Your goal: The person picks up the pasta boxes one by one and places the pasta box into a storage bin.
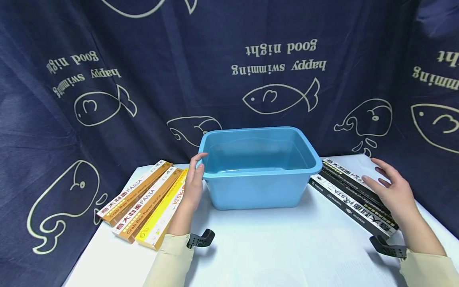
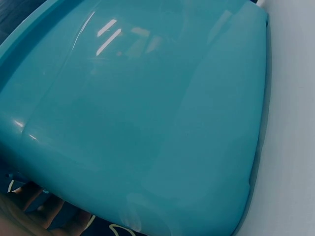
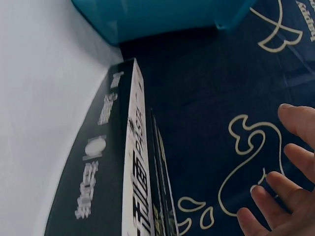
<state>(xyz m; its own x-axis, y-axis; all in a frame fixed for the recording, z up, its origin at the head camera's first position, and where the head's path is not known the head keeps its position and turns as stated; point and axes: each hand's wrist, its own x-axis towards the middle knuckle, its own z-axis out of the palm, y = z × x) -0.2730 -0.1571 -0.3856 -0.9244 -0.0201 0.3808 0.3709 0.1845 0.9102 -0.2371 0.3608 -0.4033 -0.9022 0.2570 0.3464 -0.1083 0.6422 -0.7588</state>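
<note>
A light blue plastic bin (image 1: 254, 191) stands in the middle of the head view, its inside bare. My left hand (image 1: 193, 185) is at its left rim, with the index fingertip overlapping the rim and the thumb near the front corner. In the left wrist view, the fingers (image 2: 42, 209) of this hand lie along the bin's side edge. Over the black pasta boxes (image 1: 358, 199) on the right, my right hand (image 1: 394, 191) hovers with fingers spread and nothing held. The right wrist view shows those fingers (image 3: 278, 194) apart from the black box (image 3: 93, 152).
Orange crab roe pasta boxes (image 1: 138, 191) and a yellow curry pasta box (image 1: 163, 213) lie side by side on the left of the white table (image 1: 251, 247). A dark blue cloth (image 1: 215, 71) printed with fish and whales hangs behind and along the sides.
</note>
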